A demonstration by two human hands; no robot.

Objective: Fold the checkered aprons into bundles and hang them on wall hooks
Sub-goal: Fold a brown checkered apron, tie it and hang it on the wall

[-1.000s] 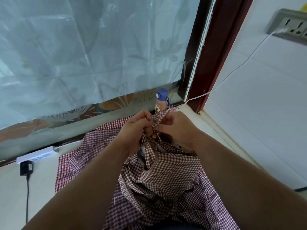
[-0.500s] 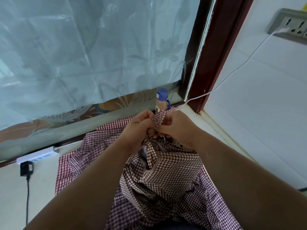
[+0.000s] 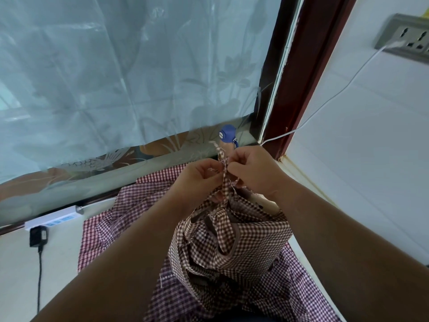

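Head view: left hand [image 3: 197,180] and right hand [image 3: 255,173] both pinch the strap [image 3: 224,183]; prob knotting the bundle [image 3: 232,247] below them.

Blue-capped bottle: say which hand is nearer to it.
Right. The right hand is just below the bottle; the left hand sits lower and further left.

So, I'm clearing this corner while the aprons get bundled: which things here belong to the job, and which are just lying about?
Job:
- brown checkered apron, its strap pinched by the left hand and the right hand
- red checkered apron spread underneath

Lying about:
- blue-capped bottle
- power strip
- black plug
- white cable
- wall socket
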